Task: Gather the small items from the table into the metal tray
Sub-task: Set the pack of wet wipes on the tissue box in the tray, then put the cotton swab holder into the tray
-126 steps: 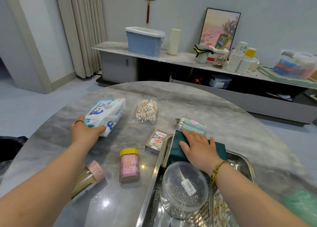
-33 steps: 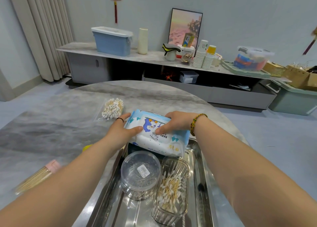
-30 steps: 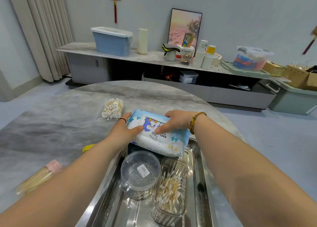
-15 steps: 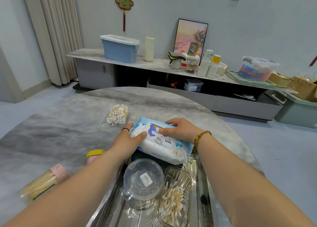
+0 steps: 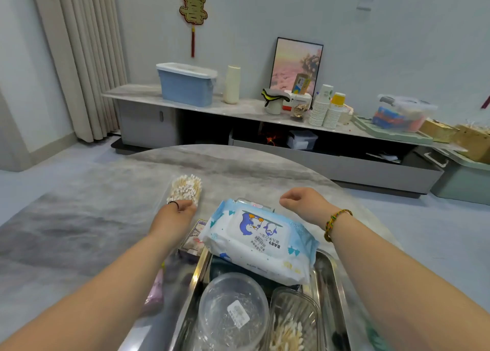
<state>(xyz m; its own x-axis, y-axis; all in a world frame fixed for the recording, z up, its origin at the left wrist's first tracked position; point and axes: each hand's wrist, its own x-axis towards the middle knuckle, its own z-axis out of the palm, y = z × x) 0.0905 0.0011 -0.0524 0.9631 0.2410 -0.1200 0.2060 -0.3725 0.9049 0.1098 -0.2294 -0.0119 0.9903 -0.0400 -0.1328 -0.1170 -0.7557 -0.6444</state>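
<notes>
As swabs [image 5: 287,333] fill the clear box [image 5: 294,301], wipes [image 5: 261,238] top the tray [image 5: 328,284].

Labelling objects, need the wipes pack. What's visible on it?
The wipes pack is a soft white-and-blue plastic pouch, full, printed with cartoon penguins, "BABY" and a barcode on its top flap. It lies label up, slightly tilted, across the far end of the tray on a dark green item. The left hand and right hand are both clear of it.

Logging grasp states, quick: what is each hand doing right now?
Left hand: fingers at the cotton swab bag; grip cannot be told.
Right hand: loosely curled, holding nothing.
</notes>
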